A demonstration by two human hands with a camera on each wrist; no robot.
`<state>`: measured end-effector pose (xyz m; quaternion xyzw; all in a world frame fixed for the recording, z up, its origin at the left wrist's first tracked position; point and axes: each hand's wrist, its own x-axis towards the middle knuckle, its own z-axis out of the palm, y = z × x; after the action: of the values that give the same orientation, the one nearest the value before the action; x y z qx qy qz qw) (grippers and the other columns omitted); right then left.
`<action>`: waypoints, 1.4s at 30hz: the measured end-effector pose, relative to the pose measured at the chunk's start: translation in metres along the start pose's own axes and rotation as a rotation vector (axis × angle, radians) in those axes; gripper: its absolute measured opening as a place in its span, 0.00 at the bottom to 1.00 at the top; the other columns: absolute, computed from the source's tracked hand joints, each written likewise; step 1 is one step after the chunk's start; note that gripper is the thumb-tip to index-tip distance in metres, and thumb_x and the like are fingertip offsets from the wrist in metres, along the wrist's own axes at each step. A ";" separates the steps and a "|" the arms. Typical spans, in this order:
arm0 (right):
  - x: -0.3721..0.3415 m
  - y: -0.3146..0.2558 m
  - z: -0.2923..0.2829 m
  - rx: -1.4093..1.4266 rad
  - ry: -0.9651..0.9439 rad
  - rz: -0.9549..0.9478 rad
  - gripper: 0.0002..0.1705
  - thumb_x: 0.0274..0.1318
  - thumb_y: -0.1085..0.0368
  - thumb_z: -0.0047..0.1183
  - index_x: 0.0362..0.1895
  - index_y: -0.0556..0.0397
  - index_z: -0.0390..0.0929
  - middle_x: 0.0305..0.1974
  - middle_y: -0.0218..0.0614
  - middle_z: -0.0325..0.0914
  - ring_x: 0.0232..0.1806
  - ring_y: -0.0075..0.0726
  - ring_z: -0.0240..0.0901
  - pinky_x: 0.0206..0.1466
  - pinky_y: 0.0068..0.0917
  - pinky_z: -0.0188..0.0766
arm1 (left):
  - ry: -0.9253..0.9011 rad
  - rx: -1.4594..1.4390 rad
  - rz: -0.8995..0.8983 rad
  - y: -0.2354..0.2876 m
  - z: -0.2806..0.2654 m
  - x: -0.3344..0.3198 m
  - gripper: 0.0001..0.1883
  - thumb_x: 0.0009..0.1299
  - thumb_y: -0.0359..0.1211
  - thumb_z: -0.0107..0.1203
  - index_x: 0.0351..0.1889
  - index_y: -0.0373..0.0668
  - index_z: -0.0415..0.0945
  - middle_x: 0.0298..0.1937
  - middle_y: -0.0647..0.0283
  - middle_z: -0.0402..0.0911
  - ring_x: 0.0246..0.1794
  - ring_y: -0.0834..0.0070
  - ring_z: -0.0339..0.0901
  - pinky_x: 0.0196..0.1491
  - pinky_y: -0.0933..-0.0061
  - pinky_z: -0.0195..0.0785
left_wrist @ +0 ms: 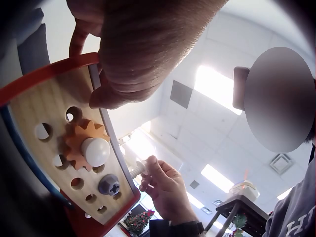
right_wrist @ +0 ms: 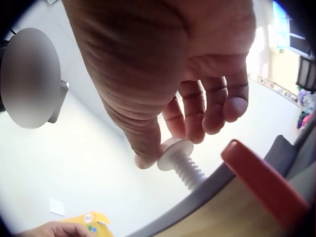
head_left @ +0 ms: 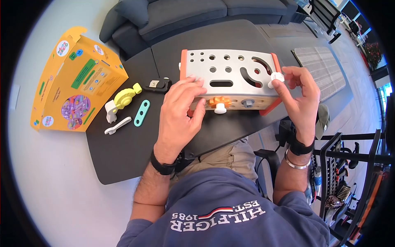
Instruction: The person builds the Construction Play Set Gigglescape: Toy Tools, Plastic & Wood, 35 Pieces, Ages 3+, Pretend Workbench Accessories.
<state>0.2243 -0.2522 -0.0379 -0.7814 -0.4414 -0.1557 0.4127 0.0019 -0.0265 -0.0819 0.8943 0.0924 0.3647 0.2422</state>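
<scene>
While a yellow carton (head_left: 68, 88) stands at ten o'clock, a teal strip (head_left: 140, 116) nearer in, the relaxed left hand (head_left: 180, 113) rests on the toy box (head_left: 220, 77) at one o'clock. Its orange end wall (head_left: 275, 61) could block the white screw (right_wrist: 174, 154) at two, pinched by the right hand (head_left: 302, 90); a slack grip could drop it.

A left hand (left_wrist: 133, 54) rests its thumb at the edge of a red-trimmed wooden panel (left_wrist: 37, 111), where an orange gear (left_wrist: 78, 140) sits behind a white knob (left_wrist: 96, 151), near a grey bolt (left_wrist: 109, 184). Beyond, the fingers of a right hand (left_wrist: 168, 192) pinch a white threaded screw (left_wrist: 138, 170) beneath lit ceiling lights (left_wrist: 217, 89); a decorated tree (left_wrist: 138, 222) stands in the background.
</scene>
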 end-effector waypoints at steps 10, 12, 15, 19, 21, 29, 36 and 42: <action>-0.001 -0.005 -0.001 0.028 -0.037 0.014 0.13 0.60 0.72 0.71 0.50 0.58 0.90 0.50 0.39 0.93 0.45 0.35 0.87 0.49 0.30 0.80 | 0.000 0.000 0.016 0.000 0.000 0.001 0.14 0.69 0.21 0.69 0.52 0.39 0.87 0.61 0.56 0.92 0.70 0.51 0.84 0.68 0.54 0.78; 0.001 -0.003 -0.002 -0.032 -0.016 -0.011 0.14 0.60 0.73 0.71 0.51 0.58 0.90 0.48 0.38 0.93 0.42 0.34 0.86 0.48 0.29 0.80 | 0.001 0.002 0.017 0.000 0.000 0.001 0.14 0.69 0.21 0.69 0.52 0.39 0.87 0.60 0.56 0.92 0.70 0.51 0.84 0.68 0.54 0.78; 0.003 0.006 0.008 0.197 0.078 -0.120 0.18 0.58 0.70 0.75 0.53 0.58 0.90 0.42 0.36 0.90 0.40 0.33 0.84 0.48 0.30 0.80 | 0.006 0.000 0.005 -0.001 0.001 0.000 0.14 0.69 0.21 0.68 0.52 0.39 0.87 0.60 0.56 0.92 0.70 0.51 0.84 0.68 0.54 0.78; -0.004 0.002 0.007 0.193 0.006 0.016 0.19 0.59 0.70 0.74 0.55 0.58 0.89 0.47 0.39 0.92 0.44 0.35 0.85 0.51 0.32 0.81 | 0.000 0.002 0.013 -0.001 0.001 0.001 0.14 0.69 0.21 0.69 0.52 0.39 0.87 0.60 0.56 0.92 0.69 0.51 0.84 0.68 0.54 0.78; -0.002 -0.004 0.003 -0.008 0.001 0.051 0.18 0.61 0.74 0.68 0.56 0.58 0.89 0.51 0.41 0.93 0.47 0.37 0.87 0.54 0.31 0.82 | 0.001 0.003 0.014 -0.001 0.001 0.000 0.14 0.69 0.21 0.69 0.52 0.39 0.87 0.61 0.56 0.92 0.69 0.51 0.84 0.68 0.54 0.78; -0.001 -0.004 0.004 0.073 0.001 -0.059 0.13 0.61 0.72 0.71 0.51 0.58 0.90 0.47 0.40 0.92 0.44 0.40 0.85 0.52 0.33 0.81 | 0.001 0.000 0.015 -0.001 0.001 0.001 0.14 0.69 0.21 0.69 0.52 0.39 0.87 0.60 0.56 0.91 0.69 0.51 0.84 0.67 0.54 0.78; 0.004 -0.001 0.007 0.005 0.073 -0.227 0.15 0.59 0.69 0.75 0.50 0.57 0.89 0.43 0.40 0.90 0.45 0.42 0.86 0.52 0.36 0.82 | -0.007 0.002 0.004 0.000 0.000 0.001 0.13 0.69 0.22 0.69 0.52 0.39 0.87 0.60 0.56 0.91 0.69 0.51 0.84 0.67 0.54 0.79; -0.002 -0.008 0.007 -0.014 0.015 -0.002 0.17 0.59 0.72 0.69 0.53 0.58 0.89 0.48 0.43 0.92 0.48 0.45 0.87 0.56 0.37 0.82 | -0.007 0.012 0.013 0.000 0.000 0.001 0.13 0.69 0.22 0.69 0.52 0.39 0.87 0.60 0.56 0.91 0.69 0.51 0.84 0.66 0.55 0.79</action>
<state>0.2154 -0.2454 -0.0391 -0.7825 -0.4380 -0.1653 0.4105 0.0027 -0.0258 -0.0814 0.8976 0.0878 0.3625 0.2349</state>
